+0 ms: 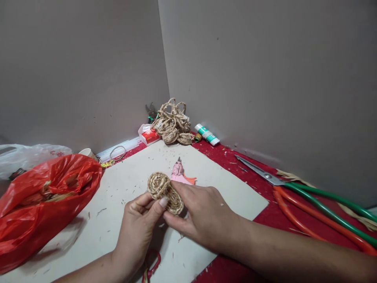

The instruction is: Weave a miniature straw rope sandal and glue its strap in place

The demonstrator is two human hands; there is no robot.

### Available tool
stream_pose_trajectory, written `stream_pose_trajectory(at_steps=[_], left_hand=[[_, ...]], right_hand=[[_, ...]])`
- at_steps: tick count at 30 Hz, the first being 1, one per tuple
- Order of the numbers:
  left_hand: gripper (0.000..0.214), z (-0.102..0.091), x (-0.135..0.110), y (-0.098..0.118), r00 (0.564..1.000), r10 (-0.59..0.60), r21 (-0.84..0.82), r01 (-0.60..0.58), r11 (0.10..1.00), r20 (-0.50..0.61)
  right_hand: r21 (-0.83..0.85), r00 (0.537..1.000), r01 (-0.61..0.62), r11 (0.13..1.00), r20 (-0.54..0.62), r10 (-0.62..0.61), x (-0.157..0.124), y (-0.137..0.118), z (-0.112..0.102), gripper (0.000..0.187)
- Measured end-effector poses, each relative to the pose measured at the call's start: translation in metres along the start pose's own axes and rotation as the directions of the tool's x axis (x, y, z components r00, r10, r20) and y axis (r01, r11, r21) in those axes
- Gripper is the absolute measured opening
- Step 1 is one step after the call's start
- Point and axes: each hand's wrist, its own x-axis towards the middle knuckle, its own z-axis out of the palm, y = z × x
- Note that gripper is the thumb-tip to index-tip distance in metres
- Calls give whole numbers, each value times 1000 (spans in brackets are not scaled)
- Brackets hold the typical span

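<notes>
A small coiled piece of braided straw (165, 191) is held up over the white board (123, 196). It has two rounded parts, one at the upper left and one at the lower right. My left hand (141, 220) pinches it from the lower left between thumb and fingers. From the right, my right hand (203, 214) grips the other side; some of its fingers are hidden behind the piece. Just beyond lies a pink glue gun (179, 175) with an orange trigger, its handle covered by my right hand.
A heap of braided straw cord (172, 124) sits in the corner. On the left are a red plastic bag (55, 196) and glue sticks (118, 149); on the right, large shears (273, 179) and a green-white tube (207, 135). Red-handled scissors (153, 267) lie beneath my hands.
</notes>
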Motion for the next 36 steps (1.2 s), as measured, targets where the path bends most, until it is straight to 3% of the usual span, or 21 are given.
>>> stream_pose_trajectory(at_steps=[5, 11, 17, 21, 24, 31, 36], left_hand=[[28, -1, -1, 10, 997, 27, 133, -37, 990, 76], [33, -4, -1, 20, 984, 173, 212, -179, 961, 49], [43, -15, 4, 21, 957, 66, 126, -105, 986, 282], [68, -22, 6, 26, 933, -15, 105, -24, 994, 360], [65, -23, 7, 29, 914, -34, 112, -13, 994, 405], [55, -21, 7, 30, 940, -27, 80, -1, 997, 340], [45, -18, 4, 28, 945, -44, 107, 10, 994, 324]], right_hand=[[117, 997, -75, 990, -14, 77, 1, 1, -3, 23], [227, 992, 16, 974, -126, 13, 1, 2, -8, 18], [292, 987, 149, 945, -100, -124, -1, 3, -8, 17], [317, 969, 235, 919, -145, -197, -1, 2, -7, 14], [341, 968, 241, 909, -148, -201, -1, 1, -8, 18], [365, 994, 101, 925, -5, -107, -2, -2, -14, 19], [350, 996, 82, 933, -2, -87, -2, -3, -12, 17]])
